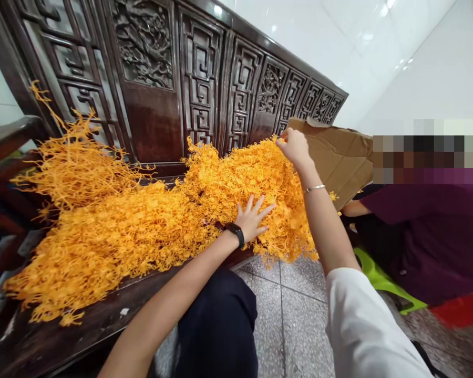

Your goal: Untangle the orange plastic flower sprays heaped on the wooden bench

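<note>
Probably a home's sitting room: a dark wooden backrest, carved with fretwork and branches, spans the upper left above a seat-like surface with an armrest; glossy white wall tiles fill the upper right, speckled floor tiles the bottom centre, a lime-green plastic stool lower right.

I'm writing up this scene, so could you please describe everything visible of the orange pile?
The orange pile is a heap of thin, branching strands with knobbly clusters, plastic-looking. It stretches along the wooden bench, in front of its carved back, with a stringier tangle at the left end. The left hand lies spread on it; the right hand is at its upper right edge, but its grip is unclear.
</note>
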Demonstrator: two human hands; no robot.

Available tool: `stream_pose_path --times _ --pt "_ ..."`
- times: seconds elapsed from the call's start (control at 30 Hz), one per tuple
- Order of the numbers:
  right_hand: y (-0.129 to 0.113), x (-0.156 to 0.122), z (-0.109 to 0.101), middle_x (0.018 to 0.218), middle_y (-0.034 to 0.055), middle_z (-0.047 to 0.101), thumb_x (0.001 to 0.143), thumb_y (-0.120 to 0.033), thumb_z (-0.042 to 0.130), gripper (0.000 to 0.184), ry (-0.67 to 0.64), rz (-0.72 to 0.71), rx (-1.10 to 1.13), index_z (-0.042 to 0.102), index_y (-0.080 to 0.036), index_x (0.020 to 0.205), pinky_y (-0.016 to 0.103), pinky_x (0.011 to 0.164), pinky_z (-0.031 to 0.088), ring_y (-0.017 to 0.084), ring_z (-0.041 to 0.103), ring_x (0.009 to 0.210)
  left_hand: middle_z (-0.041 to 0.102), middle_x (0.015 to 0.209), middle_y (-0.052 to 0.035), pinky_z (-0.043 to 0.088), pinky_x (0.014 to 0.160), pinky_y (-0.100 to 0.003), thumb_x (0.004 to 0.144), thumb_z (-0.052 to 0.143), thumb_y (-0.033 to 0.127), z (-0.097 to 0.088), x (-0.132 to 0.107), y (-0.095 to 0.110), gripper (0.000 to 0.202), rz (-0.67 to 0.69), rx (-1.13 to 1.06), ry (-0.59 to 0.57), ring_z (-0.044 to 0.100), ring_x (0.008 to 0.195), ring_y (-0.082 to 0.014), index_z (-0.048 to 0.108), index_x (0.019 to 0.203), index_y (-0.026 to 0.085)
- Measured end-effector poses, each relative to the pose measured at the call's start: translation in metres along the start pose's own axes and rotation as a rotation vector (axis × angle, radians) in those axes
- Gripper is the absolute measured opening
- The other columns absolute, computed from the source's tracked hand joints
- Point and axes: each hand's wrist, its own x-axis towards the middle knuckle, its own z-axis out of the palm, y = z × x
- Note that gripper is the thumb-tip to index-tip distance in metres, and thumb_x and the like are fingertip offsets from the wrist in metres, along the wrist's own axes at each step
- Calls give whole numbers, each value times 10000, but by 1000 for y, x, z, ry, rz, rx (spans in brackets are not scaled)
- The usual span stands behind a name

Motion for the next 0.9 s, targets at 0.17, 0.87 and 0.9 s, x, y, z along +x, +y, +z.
stream_pose_path --times 0.17,0.87,0.9 --pt "19 32 45 1363 278 389 684 -252 679 855 -200 86 157 261 21 1378 382 1015 362 310 412 1252 128 1532 -102 227 1005 -644 839 448 526 13 -2 -12 672 -77 6 2 94 1377 -410 158 1434 405" --pt "-35 -4 43 1120 208 613 561 -410 774 576 -666 -107 -148 645 -74 1011 440 891 439 344 563 1045 300 1451 -128 256 973 -622 811 497 497 17 2 -9 668 -146 85 -135 360 1266 -386 230 1417 407" --pt "-37 -8 43 1073 207 631 575 -368 771 498 -608 -121 -159 661 -72 960 443 881 439 346 571 1028 298 1454 -124 262 971 -624 811 495 500 17 2 -10 669 -147 81 -141 353 1272 -387 226 1417 411"
